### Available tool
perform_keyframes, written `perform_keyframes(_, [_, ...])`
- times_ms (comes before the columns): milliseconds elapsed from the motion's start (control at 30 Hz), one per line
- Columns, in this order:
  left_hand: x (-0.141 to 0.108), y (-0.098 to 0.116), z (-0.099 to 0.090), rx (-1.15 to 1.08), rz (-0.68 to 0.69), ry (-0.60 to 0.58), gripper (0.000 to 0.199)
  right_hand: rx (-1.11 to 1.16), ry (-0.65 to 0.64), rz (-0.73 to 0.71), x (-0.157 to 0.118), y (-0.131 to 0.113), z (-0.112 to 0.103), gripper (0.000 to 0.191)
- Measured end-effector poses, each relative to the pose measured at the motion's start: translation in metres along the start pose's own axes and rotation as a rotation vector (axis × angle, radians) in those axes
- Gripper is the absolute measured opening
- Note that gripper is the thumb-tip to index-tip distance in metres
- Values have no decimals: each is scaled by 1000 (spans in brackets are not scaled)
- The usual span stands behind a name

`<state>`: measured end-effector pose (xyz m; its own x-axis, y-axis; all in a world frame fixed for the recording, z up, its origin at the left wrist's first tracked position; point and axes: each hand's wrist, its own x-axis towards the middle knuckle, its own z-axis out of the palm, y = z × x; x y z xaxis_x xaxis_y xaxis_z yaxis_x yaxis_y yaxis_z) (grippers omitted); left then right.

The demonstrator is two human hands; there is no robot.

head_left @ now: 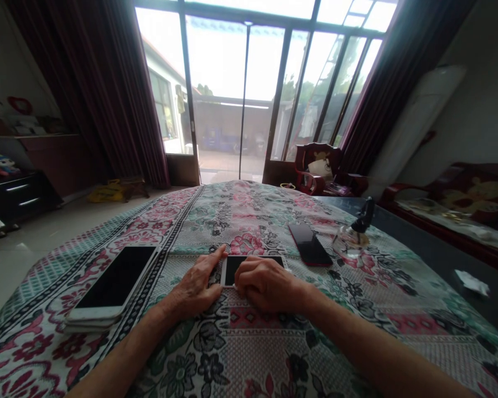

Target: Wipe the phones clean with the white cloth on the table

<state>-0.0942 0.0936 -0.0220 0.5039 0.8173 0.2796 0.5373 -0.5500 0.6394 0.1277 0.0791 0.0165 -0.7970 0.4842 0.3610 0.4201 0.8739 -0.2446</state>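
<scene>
A white smartphone point(229, 271) with a dark screen lies crosswise on the patterned tablecloth in front of me. My left hand point(197, 282) holds its left end, with the forefinger at the far corner and the thumb at the near one. Over the middle of the screen, my right hand point(268, 284) is closed, its fingers curled down against the phone. What those fingers pinch, if anything, is hidden; a small white bit shows beside the knuckles. To the left lies a stack of white phones point(114, 282), the top one screen up.
On the right are a dark phone with a red edge point(310, 244) and a clear spray bottle point(352, 239) with a black nozzle. A crumpled white tissue point(473, 283) rests on the dark surface at far right. Wooden seats point(317, 166) and glass doors stand beyond the table.
</scene>
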Motion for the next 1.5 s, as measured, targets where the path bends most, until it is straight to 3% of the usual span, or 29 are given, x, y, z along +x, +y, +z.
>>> perform_keyframes(167, [0, 4, -1, 0, 3, 14, 81, 15, -19, 68, -13, 4, -13, 21])
perform_keyframes(433, [1, 3, 0, 15, 13, 23, 80, 24, 7, -21, 3, 0, 7, 21])
perform_keyframes(700, [2, 6, -1, 11, -5, 18, 80, 29, -91, 106, -17, 6, -20, 19])
perform_keyframes(967, [1, 2, 3, 25, 4, 39, 82, 51, -15, 24, -8, -2, 3, 21])
perform_keyframes(1267, [1, 6, 0, 27, -13, 20, 79, 30, 9, 121, -23, 28, -19, 22])
perform_keyframes(1500, [0, 6, 1, 55, -25, 13, 78, 59, -9, 18, -3, 0, -1, 20])
